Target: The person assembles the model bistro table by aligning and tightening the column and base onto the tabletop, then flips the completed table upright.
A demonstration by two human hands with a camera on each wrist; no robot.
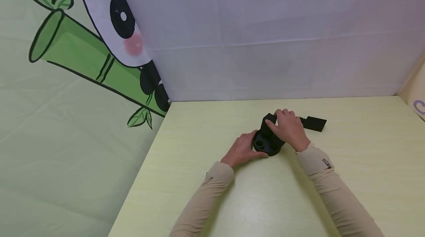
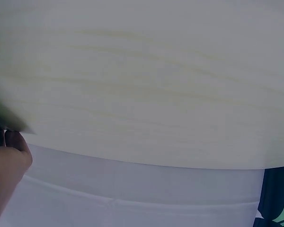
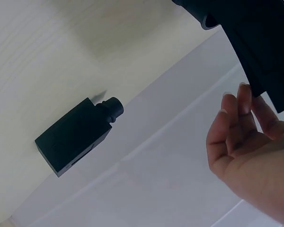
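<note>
A black device (image 1: 270, 143) with a round base, a ring-shaped opening and an upright block stands on the table. My left hand (image 1: 244, 150) grips the base from the left, thumb along its front edge and fingers around its far side. From the right, my right hand (image 1: 288, 127) holds the upright block between thumb and fingers. In the right wrist view, curled fingertips (image 3: 244, 97) meet the block's lower edge. Only part of a hand (image 2: 9, 163) shows at the left border of the left wrist view. A flat black rectangular block (image 3: 73, 135) with a short ridged neck lies right of my right hand.
The pale wooden table (image 1: 199, 148) runs back to a white cloth wall (image 1: 265, 63). A green printed cloth (image 1: 59, 148) with a panda and bamboo hangs on the left. Another pale panel (image 1: 416, 89) stands at the right edge.
</note>
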